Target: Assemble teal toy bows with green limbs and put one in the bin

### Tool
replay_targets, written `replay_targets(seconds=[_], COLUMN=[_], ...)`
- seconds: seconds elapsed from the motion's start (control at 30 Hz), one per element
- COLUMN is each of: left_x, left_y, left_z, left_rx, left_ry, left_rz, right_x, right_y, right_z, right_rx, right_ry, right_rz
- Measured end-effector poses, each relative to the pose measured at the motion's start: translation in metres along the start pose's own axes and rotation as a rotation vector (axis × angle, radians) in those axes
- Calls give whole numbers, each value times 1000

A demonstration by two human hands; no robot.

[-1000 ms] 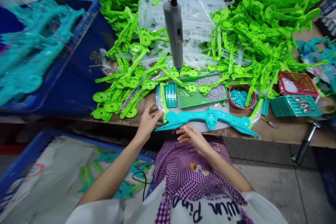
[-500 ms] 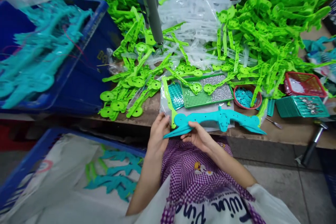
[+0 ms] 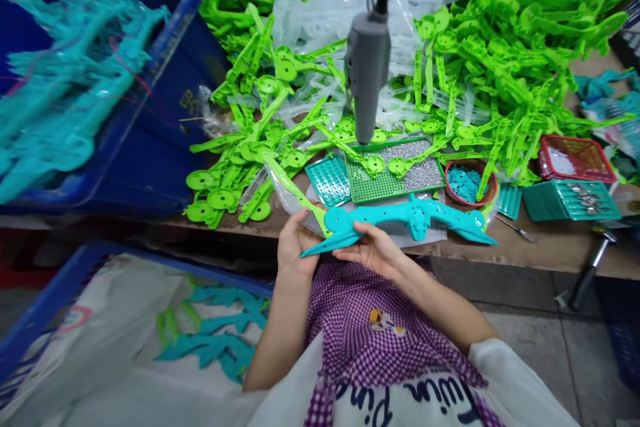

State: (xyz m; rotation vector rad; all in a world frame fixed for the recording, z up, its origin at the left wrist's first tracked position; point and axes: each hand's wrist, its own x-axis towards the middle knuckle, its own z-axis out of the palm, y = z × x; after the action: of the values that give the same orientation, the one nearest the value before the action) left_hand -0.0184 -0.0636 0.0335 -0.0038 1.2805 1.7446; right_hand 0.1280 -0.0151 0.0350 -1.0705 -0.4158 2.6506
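A long turquoise plastic part (image 3: 385,215) with pointed ends is held level at the table's front edge. My left hand (image 3: 296,243) closes round its left end, where a lime-green plastic arm (image 3: 293,190) joins it and slants up to the left. My right hand (image 3: 373,250) pinches the lower edge of the same part, right of the left hand. Another green arm (image 3: 487,210) meets its right end, mostly hidden. Above hangs a grey electric screwdriver (image 3: 367,73), touched by neither hand.
A green tray (image 3: 353,183) of small metal pieces lies behind the part, beside a red basket (image 3: 493,195) of turquoise bits. Heaps of green arms (image 3: 530,67) cover the back. A blue bin (image 3: 175,60) stands left, a blue crate (image 3: 95,255) below. A hammer (image 3: 593,270) rests at right.
The green arm at the left end has swung outward to the left. The turquoise part and both hands have shifted slightly left and up in view. The hanging screwdriver has swung right.
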Motion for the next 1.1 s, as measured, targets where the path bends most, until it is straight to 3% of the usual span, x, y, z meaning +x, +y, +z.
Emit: replay_targets(seconds=[0.13, 0.3, 0.4, 0.53, 0.63, 0.67, 0.77, 0.8, 0.83, 0.93, 1.1], left_x=[-1, -6, -4, -1, -6, -10, -23, -27, -31, -36, -28], left_y=[2, -2, -5, -1, 7, 9, 11, 11, 12, 17, 27], left_z=[-2, 4, 7, 0, -14, -18, -29, -31, -33, -36, -40], left_rx=[-71, -111, -101, -20, 95, 125, 139, 132, 130, 174, 309], left_ry=[9, 112, 144, 69, -43, -61, -39, -18, 3, 67, 121], left_rz=[-49, -58, -40, 21, -50, -78, -102, -104, -109, -140, -146], right_x=[-3, -3, -1, -36, -93, -112, -149, -154, -155, -152, -146], right_y=[-4, -3, 0, 7, 6, 1, -26, -37, -46, -64, -73], right_z=[-2, -2, 3, -11, -49, -65, -112, -126, -140, -173, -190], right_rx=[-91, -115, -114, -320, -682, -734, -747, -728, -726, -597, -435], right_ry=[-9, 57, 65, -3, 185, 347, 1067, 1240, 1321, 1356, 1112], right_rz=[87, -67, -75, -51, -362, -528, -1087, -1200, -1194, -1062, -869])
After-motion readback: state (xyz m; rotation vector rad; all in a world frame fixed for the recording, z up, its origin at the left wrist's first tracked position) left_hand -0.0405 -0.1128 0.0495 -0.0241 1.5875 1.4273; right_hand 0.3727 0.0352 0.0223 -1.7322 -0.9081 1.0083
